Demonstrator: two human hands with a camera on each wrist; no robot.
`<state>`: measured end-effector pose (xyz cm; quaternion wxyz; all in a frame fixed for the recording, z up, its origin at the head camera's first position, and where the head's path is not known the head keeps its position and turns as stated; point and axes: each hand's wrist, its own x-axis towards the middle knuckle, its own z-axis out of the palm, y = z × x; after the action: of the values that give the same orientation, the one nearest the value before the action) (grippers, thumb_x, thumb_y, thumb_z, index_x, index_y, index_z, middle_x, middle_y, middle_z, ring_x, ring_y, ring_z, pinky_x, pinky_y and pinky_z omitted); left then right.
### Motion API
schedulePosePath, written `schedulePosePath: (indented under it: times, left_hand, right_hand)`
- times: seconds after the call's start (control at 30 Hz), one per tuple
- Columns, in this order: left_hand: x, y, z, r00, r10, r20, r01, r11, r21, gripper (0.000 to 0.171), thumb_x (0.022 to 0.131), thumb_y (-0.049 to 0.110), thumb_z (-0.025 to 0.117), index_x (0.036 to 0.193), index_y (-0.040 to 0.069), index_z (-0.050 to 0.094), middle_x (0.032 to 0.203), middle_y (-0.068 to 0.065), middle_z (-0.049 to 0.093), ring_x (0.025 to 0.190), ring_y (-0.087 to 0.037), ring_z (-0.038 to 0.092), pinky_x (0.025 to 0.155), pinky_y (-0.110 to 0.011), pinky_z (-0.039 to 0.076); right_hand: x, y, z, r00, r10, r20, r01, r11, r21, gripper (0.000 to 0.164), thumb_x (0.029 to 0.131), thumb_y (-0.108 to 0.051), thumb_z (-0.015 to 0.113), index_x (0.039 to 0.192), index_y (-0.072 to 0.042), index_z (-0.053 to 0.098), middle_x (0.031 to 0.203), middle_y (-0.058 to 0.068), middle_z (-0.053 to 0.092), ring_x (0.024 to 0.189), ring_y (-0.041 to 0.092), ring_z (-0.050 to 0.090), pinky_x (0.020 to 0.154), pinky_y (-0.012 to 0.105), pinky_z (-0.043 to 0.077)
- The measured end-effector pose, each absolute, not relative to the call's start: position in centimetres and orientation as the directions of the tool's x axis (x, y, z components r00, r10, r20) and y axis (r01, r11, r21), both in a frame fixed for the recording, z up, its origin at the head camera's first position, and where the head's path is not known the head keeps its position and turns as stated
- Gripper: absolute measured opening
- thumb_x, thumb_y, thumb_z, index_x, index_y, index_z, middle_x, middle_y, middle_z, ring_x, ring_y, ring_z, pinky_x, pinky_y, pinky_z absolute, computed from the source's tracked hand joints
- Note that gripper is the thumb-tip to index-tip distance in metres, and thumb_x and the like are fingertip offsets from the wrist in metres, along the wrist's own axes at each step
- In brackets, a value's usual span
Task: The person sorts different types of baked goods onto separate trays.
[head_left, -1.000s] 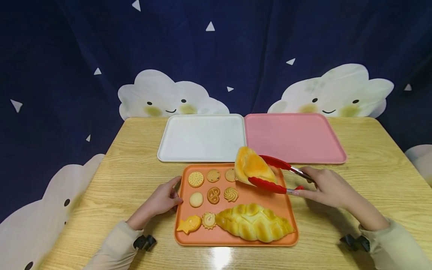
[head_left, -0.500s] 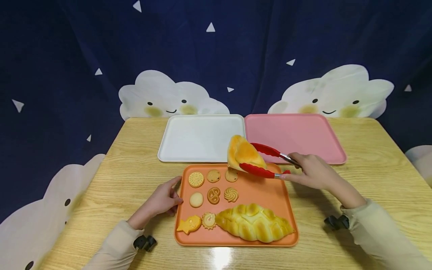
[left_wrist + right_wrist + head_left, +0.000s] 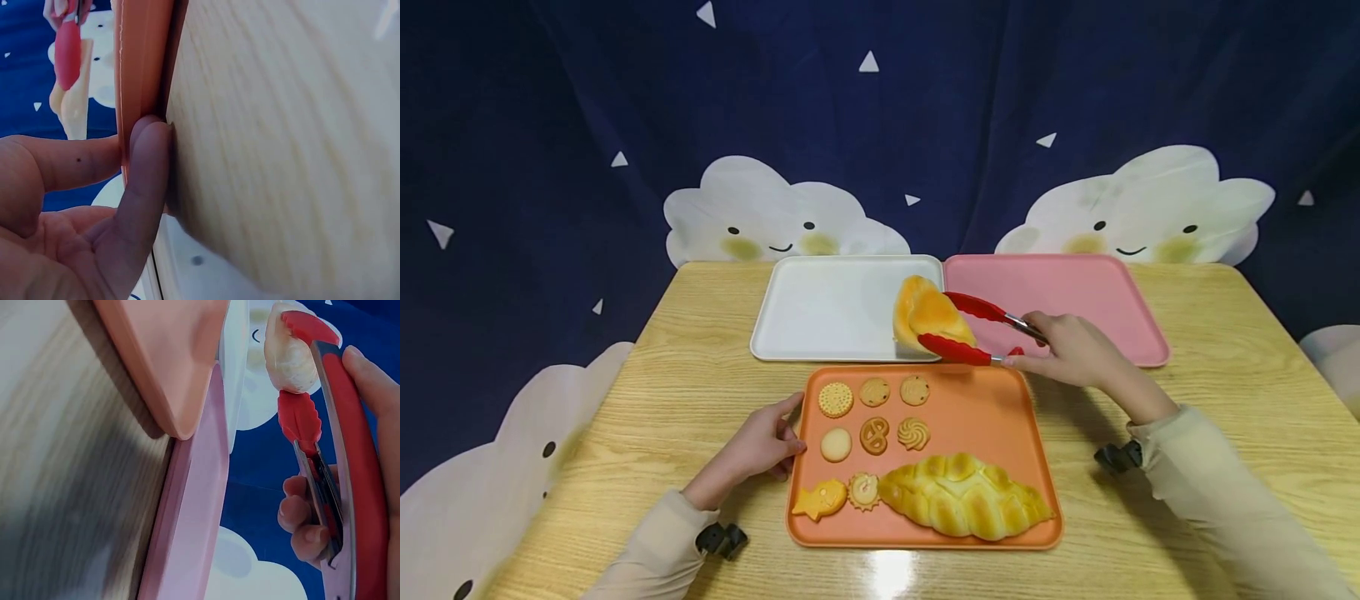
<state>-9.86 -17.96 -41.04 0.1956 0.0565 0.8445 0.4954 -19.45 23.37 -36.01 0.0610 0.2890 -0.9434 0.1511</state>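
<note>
My right hand [image 3: 1071,348] grips red-tipped metal tongs [image 3: 359,481], whose scalloped red ends squeeze a folded golden bread [image 3: 928,315]. In the head view the bread overlaps the right part of the white tray [image 3: 827,312]; the right wrist view has it held up off the trays. At the left edge of the orange tray [image 3: 981,417], my left hand [image 3: 763,442] pinches the rim, with fingertips [image 3: 147,140] at its underside. On that tray lie a long braided loaf [image 3: 966,497], a fish-shaped cookie [image 3: 822,498], a pretzel [image 3: 874,435] and several round cookies [image 3: 837,400].
A pink tray [image 3: 1105,308] stands right beside the white one, both behind the orange tray on the wooden table [image 3: 700,333]. A dark blue curtain [image 3: 880,125] with smiling clouds hangs along the table's far edge.
The right hand has carried the tongs and bread left and away from me, from above the orange tray to over the white tray's right part. The left hand stays at the orange tray's edge.
</note>
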Motion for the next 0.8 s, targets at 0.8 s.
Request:
schedulePosePath:
  times: [0.8]
  left_hand:
    - [-9.9,-18.1,-41.0,-0.914,0.296,-0.278,-0.098,0.503,0.859,0.071,0.083,-0.008,0.057,0.142,-0.005,0.019,0.061,-0.009,0.054,0.048,-0.022,0.056,0.041,-0.036,0.05]
  right_hand:
    - [-24.4,19.9,-36.1,-0.892,-0.443,0.09,-0.451,0.858,-0.245,0.077,0.071,-0.068,0.059,0.12,-0.01,0.05,0.072,0.007,0.056,0.061,0.022,0.05,0.062,0.038,0.047]
